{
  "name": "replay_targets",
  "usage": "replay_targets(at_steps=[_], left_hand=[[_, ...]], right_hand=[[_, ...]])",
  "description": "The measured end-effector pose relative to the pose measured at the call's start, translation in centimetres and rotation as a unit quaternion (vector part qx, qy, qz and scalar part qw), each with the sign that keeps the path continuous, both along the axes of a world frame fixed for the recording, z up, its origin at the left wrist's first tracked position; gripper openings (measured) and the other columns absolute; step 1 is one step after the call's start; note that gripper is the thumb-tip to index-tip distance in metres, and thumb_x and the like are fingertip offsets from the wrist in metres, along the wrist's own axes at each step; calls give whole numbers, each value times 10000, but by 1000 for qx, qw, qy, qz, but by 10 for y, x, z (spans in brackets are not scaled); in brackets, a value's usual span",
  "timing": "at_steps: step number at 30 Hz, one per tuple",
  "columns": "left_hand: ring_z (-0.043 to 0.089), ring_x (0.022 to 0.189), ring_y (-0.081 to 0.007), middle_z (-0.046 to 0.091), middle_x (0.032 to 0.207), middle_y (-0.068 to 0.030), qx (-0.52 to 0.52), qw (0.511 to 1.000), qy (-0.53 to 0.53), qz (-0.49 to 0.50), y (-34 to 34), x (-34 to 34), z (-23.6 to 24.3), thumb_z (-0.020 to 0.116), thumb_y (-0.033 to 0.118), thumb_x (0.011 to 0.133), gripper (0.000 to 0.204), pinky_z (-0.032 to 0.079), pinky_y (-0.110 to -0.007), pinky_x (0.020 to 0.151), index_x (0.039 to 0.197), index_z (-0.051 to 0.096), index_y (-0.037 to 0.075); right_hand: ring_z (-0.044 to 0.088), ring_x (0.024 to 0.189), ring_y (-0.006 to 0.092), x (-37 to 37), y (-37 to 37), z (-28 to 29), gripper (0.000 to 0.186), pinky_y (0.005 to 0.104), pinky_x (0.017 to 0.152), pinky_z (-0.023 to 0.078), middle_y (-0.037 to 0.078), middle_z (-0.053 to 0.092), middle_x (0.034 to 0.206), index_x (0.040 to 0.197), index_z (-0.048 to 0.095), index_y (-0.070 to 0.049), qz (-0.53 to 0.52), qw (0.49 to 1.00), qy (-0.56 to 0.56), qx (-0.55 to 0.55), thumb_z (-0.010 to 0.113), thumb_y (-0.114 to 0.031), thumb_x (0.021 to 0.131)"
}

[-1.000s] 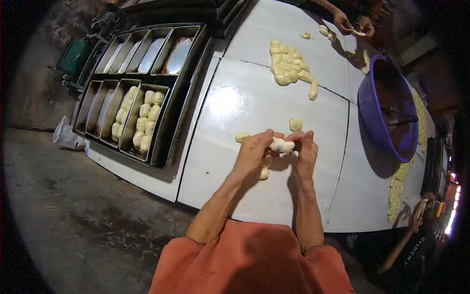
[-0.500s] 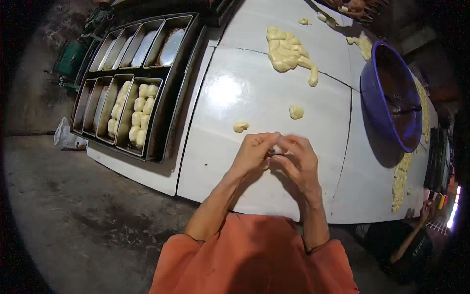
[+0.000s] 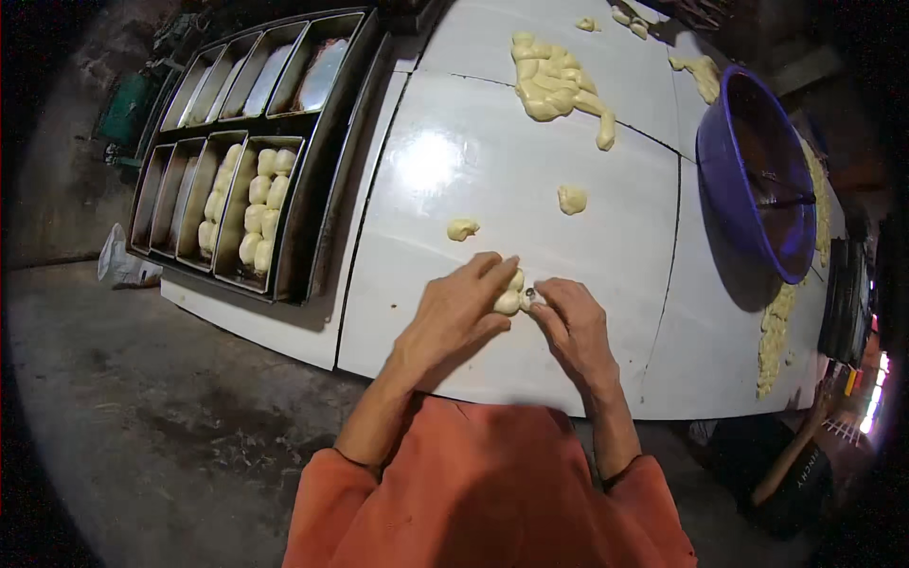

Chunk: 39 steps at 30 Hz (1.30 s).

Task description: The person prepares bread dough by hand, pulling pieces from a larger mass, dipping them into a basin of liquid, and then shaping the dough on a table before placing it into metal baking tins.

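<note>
Pale dough balls (image 3: pixel 508 301) sit close together on the white table, partly hidden by my left hand (image 3: pixel 459 301). Its fingers curl over their far side and the thumb lies at the near side, so the hand is closed round them. Against their right side, my right hand (image 3: pixel 576 320) pinches a small dough ball (image 3: pixel 532 299) with a dark spot showing on it. Beyond my hands lie two loose dough pieces, one at the left (image 3: pixel 462 229) and another at the right (image 3: pixel 572 199).
A large mass of cut dough (image 3: pixel 554 80) lies farther back. At the left, black-framed loaf tins (image 3: pixel 284 208) stand on the table, two holding rows of dough balls. A purple basin (image 3: pixel 712 180) of brown filling stands right, beside dough strips (image 3: pixel 775 341). Another person (image 3: pixel 776 473) is at lower right.
My hands, joined at a dough piece before, have come apart and lower. The left now covers the dough balls on the table; the right holds a dough ball against them.
</note>
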<state>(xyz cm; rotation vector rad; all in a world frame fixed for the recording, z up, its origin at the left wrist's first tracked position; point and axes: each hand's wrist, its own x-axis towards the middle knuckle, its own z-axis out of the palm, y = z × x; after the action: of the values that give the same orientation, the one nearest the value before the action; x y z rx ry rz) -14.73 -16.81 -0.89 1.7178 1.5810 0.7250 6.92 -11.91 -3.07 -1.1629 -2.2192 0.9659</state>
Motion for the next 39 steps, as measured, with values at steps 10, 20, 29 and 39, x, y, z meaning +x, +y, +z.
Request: replay_targets(at_steps=[10, 20, 29, 39], left_hand=[[675, 978, -297, 592, 1308, -118, -25, 999, -23, 42, -1, -9, -2, 824, 378, 761, 744, 561, -387, 821, 1382, 546, 75], [667, 919, -251, 677, 1006, -69, 87, 970, 102, 202, 37, -32, -45, 737, 214, 880, 212, 553, -379, 746, 1045, 723, 82], [703, 816, -308, 719, 954, -114, 85, 980, -50, 175, 35, -20, -19, 732, 143, 867, 191, 561, -370, 692, 1036, 708, 59], [729, 788, -244, 727, 923, -193, 33, 973, -99, 205, 25, -29, -5, 710, 154, 925, 440, 564, -343, 653, 1316, 550, 31]], right_hand=[[682, 979, 285, 0, 39, -3, 355, 378, 837, 558, 180, 656, 1161, 1211, 630, -11, -150, 984, 66, -68, 718, -123, 886], [641, 825, 249, -31, 119, -10, 363, 377, 755, 515, 109, 677, 942, 1267, 572, 2, -111, 993, -1, -44, 613, -166, 948], [564, 770, 111, -71, 73, 13, 427, 282, 689, 485, 41, 593, 916, 1173, 590, -23, -95, 812, 326, -474, 664, -379, 951], [619, 819, 108, -95, 60, 25, 295, 256, 699, 524, 63, 635, 957, 1161, 588, -23, -48, 813, 321, -483, 692, -210, 957]])
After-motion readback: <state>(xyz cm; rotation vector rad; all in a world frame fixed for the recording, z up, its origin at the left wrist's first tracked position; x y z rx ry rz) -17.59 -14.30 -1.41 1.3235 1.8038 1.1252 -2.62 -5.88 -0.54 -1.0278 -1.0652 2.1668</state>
